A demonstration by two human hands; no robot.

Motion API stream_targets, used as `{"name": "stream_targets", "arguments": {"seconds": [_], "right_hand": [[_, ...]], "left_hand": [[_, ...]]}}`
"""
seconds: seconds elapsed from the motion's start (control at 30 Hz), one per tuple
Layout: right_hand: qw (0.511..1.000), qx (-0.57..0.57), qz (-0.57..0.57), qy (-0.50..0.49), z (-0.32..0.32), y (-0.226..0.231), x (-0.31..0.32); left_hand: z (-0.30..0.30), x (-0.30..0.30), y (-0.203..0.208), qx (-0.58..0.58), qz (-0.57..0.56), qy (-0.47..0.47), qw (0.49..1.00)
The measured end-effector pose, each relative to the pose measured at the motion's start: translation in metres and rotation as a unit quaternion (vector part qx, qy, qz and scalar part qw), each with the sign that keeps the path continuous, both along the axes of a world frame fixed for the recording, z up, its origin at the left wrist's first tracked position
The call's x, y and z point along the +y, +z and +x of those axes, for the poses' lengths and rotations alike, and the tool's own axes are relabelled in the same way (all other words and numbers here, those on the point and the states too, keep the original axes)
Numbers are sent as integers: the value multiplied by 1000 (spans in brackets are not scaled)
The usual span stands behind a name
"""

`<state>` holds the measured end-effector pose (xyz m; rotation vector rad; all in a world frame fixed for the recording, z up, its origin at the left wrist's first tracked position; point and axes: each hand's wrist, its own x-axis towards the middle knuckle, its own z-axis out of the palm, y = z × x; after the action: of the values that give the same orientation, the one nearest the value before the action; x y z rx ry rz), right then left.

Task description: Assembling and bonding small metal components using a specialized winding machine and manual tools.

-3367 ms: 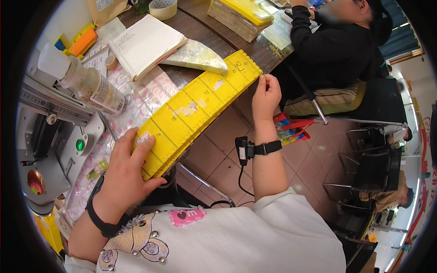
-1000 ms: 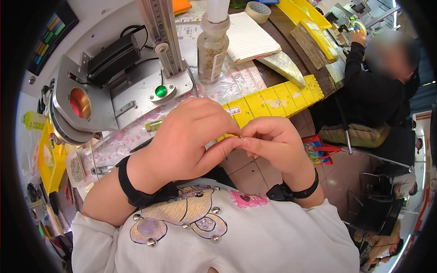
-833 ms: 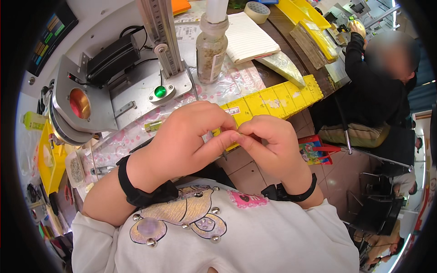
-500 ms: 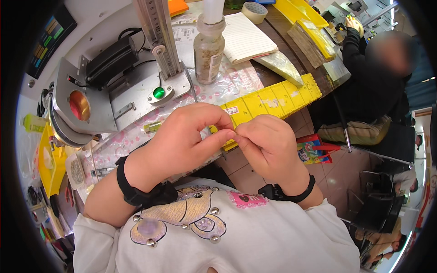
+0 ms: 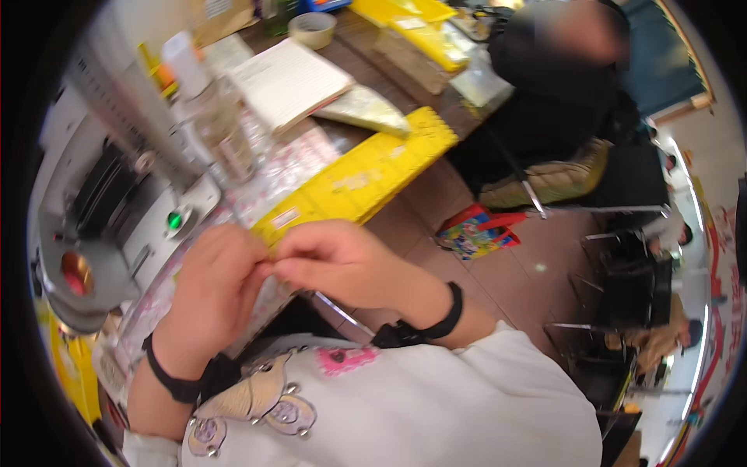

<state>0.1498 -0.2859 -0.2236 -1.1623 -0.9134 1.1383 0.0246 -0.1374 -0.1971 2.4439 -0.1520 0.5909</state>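
Observation:
My left hand (image 5: 218,272) and my right hand (image 5: 334,261) meet fingertip to fingertip over the near edge of the workbench. Both are closed in a pinch, and whatever lies between the fingertips is too small or hidden to name. Just beyond them, a worn yellow strip (image 5: 362,177) with ruled lines runs along the bench edge. To the left of my hands stands a grey metal device with an upright scale column (image 5: 128,117) and a lit green button (image 5: 176,221). A clear bottle with a white top (image 5: 226,136) is behind them, blurred.
A lined notepad (image 5: 288,82), a wrapped packet (image 5: 366,109) and a tape roll (image 5: 313,28) lie farther back. Yellow trays (image 5: 412,31) sit at the far side. A person in black (image 5: 556,86) sits at right. A colourful bag (image 5: 478,231) stands on the tiled floor.
The view has turned toward the right, so the bench and device appear farther left. My hands stay pinched together, the left wrist turned more upright. The picture is blurrier.

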Motion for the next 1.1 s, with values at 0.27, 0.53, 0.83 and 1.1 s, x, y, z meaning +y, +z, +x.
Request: {"name": "stream_targets", "arguments": {"seconds": [0.27, 0.53, 0.83, 1.1], "right_hand": [[994, 103, 38, 27, 3, 34, -11], [997, 12, 71, 11, -3, 41, -9], [997, 60, 20, -33, -9, 50, -6], [998, -38, 38, -38, -12, 52, -4]], "left_hand": [[3, 0, 13, -45, -42, -55, 997], [-3, 2, 15, -23, -93, -69, 993], [-8, 5, 20, -47, -94, -81, 991], [-12, 6, 21, -47, -126, -70, 988]]}}
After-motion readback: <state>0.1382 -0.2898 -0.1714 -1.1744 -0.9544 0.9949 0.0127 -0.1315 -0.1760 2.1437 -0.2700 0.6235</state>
